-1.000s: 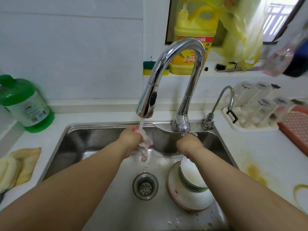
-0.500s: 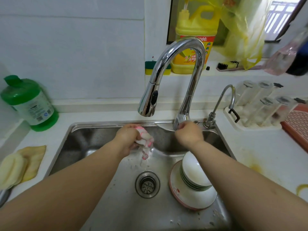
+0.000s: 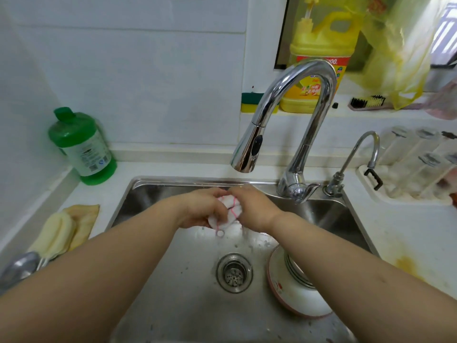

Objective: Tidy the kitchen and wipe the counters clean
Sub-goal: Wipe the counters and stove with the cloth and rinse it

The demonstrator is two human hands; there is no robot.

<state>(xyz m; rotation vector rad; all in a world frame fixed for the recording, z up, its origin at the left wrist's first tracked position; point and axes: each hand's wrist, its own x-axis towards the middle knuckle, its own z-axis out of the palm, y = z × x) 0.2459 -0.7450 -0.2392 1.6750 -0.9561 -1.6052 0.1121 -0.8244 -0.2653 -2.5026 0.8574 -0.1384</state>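
Head view, and both hands meet over the sink: the left hand (image 3: 200, 210) and right hand (image 3: 254, 209) curl their fingers round a balled-up white dishcloth with pink stripes (image 3: 226, 214), wadded into a soft, wrinkled lump between them, held above the basin just below the spout. Drops and a small blob of water hang under the cloth. Beneath, the stainless-steel sink (image 3: 158, 191) shows a brushed, spotted floor with a round perforated drain strainer (image 3: 234, 272) at its middle. Right of the drain sits a stack of white bowls on a red-rimmed plate (image 3: 296, 300), partly hidden by the right forearm. Behind the hands arches a glossy chrome gooseneck tap (image 3: 291, 100), with a slimmer curved filter tap (image 3: 356, 154) beside it. On the white counter (image 3: 408, 231), smeared with yellowish stains at right, stands a round green bottle (image 3: 84, 147) at back left; nearer lie a pale yellow sponge (image 3: 55, 233) on a mustard cloth (image 3: 85, 219). On the sill stands a yellow detergent jug (image 3: 321, 45), a green-and-yellow scouring sponge (image 3: 251, 102) and a black-bristled brush (image 3: 367, 102).
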